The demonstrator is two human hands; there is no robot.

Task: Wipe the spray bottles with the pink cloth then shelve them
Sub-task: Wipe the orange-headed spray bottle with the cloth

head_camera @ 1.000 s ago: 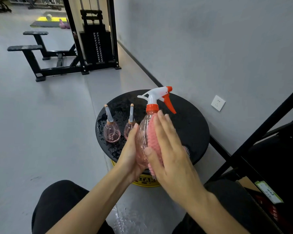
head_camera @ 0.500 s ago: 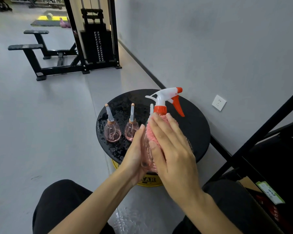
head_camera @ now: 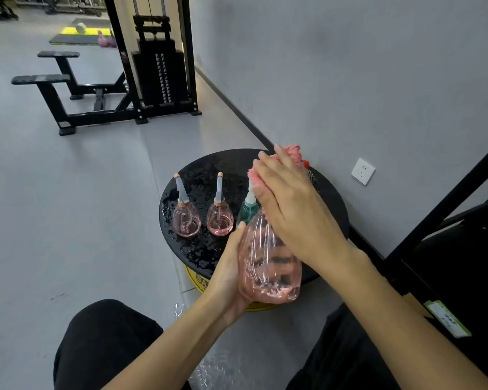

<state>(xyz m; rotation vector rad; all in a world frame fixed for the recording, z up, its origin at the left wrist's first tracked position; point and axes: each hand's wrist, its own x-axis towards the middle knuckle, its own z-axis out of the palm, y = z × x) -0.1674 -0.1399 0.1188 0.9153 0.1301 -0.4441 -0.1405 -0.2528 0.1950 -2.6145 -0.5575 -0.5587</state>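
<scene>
My left hand [head_camera: 227,274] grips a large clear pink spray bottle [head_camera: 268,266] by its side and base, holding it tilted above the round black table [head_camera: 330,204]. My right hand [head_camera: 290,204] presses the pink cloth [head_camera: 292,153] over the bottle's trigger head, which is hidden except for a small orange tip. Two small pink bottles [head_camera: 187,218] [head_camera: 219,218] with tall thin nozzles stand upright on the wet tabletop. A small green bottle [head_camera: 248,210] stands beside them, partly behind the large bottle.
A black metal shelf frame [head_camera: 445,204] stands at the right, with a labelled edge [head_camera: 445,318] near my right arm. A grey wall with a white socket [head_camera: 363,171] runs behind the table. A black weight machine [head_camera: 155,68] and bench [head_camera: 48,83] stand farther back. My dark trouser knees fill the bottom.
My right hand slid the pink cloth up from the bottle's body and neck onto the trigger head, covering it. The bottle tilted and dropped lower in my left hand, revealing the green bottle.
</scene>
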